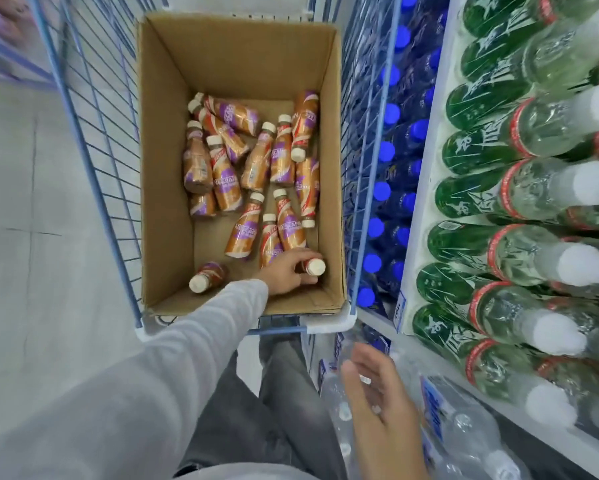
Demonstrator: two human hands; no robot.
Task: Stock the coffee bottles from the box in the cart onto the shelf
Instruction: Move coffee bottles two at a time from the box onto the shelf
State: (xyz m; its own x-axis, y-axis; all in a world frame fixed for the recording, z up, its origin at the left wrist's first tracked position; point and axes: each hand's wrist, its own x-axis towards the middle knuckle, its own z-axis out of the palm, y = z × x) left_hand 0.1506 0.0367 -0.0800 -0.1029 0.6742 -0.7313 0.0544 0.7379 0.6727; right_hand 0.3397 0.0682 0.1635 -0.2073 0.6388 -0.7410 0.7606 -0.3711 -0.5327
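A brown cardboard box (173,216) stands in a blue wire cart (93,140). Several orange-and-purple coffee bottles (221,171) with cream caps lie loose on its floor. My left hand (286,275), in a grey sleeve, reaches into the box's near right corner and its fingers close around one coffee bottle (315,267), whose cap points right. Another bottle (206,277) lies alone near the box's front left. My right hand (377,407) hovers below the cart with fingers spread, holding nothing.
A white shelf (426,209) on the right holds rows of green-labelled clear bottles (519,195). Blue-capped bottles (391,150) stand on a lower level beside the cart. Clear water bottles (460,424) lie under my right hand. Grey floor spreads to the left.
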